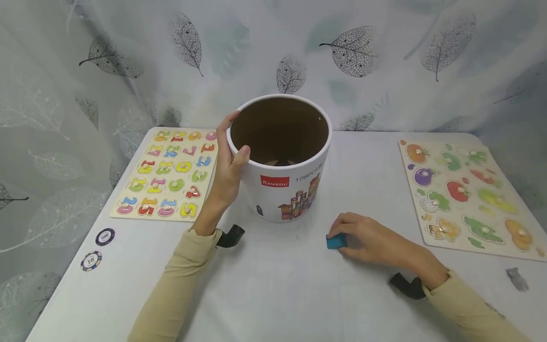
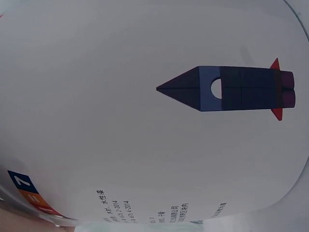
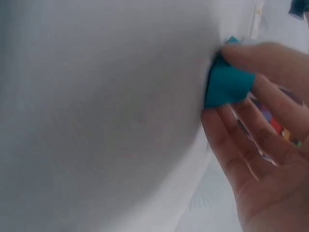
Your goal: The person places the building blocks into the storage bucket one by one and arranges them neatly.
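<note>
A large white bucket (image 1: 252, 190) with printed building pictures and a red label stands upright, its dark inside facing up. My left hand (image 1: 227, 178) grips its left side near the rim, the thumb over the edge. In the left wrist view the bucket wall (image 2: 120, 121) with a printed rocket fills most of the picture. To the right of the bucket, my right hand (image 1: 369, 240) pinches a small blue block (image 1: 335, 241) at the white table. The right wrist view shows the block (image 3: 228, 86) between thumb and fingers; part of it is hidden by them.
A number puzzle board (image 1: 141, 190) lies at the left and a vegetable puzzle board (image 1: 466, 223) at the right. Two round chips (image 1: 105, 236) lie near the left table edge. A leaf-patterned curtain (image 1: 256, 47) hangs behind the table (image 1: 273, 285).
</note>
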Available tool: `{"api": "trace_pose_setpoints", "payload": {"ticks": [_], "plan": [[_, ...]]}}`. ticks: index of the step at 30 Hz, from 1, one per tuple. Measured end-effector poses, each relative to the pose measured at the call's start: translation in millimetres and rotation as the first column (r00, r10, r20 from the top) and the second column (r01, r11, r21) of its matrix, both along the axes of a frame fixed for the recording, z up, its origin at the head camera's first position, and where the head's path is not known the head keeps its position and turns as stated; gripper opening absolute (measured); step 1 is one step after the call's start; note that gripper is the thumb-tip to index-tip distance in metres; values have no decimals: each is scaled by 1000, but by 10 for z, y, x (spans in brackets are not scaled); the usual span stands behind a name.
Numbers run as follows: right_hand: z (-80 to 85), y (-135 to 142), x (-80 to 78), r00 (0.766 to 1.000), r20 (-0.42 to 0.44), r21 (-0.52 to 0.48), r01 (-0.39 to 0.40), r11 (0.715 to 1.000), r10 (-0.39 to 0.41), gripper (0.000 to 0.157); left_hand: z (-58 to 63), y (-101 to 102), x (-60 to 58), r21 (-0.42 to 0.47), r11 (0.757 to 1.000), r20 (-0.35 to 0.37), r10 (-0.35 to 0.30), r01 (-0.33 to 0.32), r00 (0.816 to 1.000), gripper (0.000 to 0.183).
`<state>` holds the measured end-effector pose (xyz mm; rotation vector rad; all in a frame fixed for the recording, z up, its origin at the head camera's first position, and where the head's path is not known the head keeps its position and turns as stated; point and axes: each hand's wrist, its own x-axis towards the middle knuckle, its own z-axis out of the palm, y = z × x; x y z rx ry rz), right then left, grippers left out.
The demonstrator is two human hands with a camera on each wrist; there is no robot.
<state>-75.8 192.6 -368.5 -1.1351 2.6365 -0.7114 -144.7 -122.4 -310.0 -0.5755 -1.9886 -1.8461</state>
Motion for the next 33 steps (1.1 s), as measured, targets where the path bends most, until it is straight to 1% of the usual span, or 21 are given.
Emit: {"api": "trace_pose_setpoints", "payload": {"ticks": [2, 4, 6, 8, 10, 11, 13, 15, 17, 18, 20, 24, 26, 31, 33], "plan": [[76, 41, -50, 1000, -10, -44, -18, 999, 17, 29, 6, 2, -4, 2, 1000, -5, -5, 5, 1000, 103], [215, 88, -128, 999, -28, -129, -42, 991, 38, 33, 11, 0, -7, 1, 1000, -8, -7, 7, 1000, 103], [417, 123, -229, 995, -70, -234, -80, 969, 65, 39, 12, -6, -10, 2, 1000, -11, -4, 5, 1000, 104], [678, 126, -331, 988, -135, -315, -115, 942, 75, 47, 6, -16, -15, 0, 1000, -13, 3, -3, 1000, 104], [957, 88, -430, 976, -212, -370, -129, 920, 52, 52, 2, -26, -20, -3, 1000, -11, 10, -10, 1000, 104], [1091, 53, -481, 966, -257, -387, -135, 912, 34, 53, 0, -29, -23, -2, 1000, -10, 12, -12, 1000, 105], [1328, -53, -561, 954, -299, -427, -118, 896, -17, 55, -2, -32, -26, -5, 1000, -7, 15, -15, 1000, 105], [1499, -184, -643, 942, -331, -452, -103, 886, -60, 53, 3, -27, -27, -6, 1000, -4, 11, -11, 1000, 104], [1608, -323, -724, 937, -343, -471, -109, 875, -68, 49, 4, -21, -26, -8, 1000, -3, 11, -11, 1000, 103], [1639, -389, -758, 939, -338, -482, -113, 869, -65, 48, 4, -18, -24, -10, 1000, -3, 13, -13, 1000, 103], [1665, -494, -828, 940, -338, -481, -125, 868, -52, 44, 3, -11, -21, -12, 1000, 1, 15, -15, 1000, 103], [1641, -606, -918, 960, -280, -497, -117, 860, -31, 40, 3, 0, -20, -18, 1000, 4, 17, -17, 1000, 104], [1616, -624, -944, 963, -267, -498, -106, 861, -36, 39, 3, 2, -20, -23, 1000, 4, 18, -18, 1000, 104], [1552, -628, -979, 970, -240, -515, -89, 853, -43, 35, 2, -6, -13, -36, 999, 6, 33, -33, 999, 105], [1531, -600, -973, 973, -229, -528, -95, 844, -34, 35, 2, -11, -11, -36, 999, 4, 32, -32, 999, 104]]}}
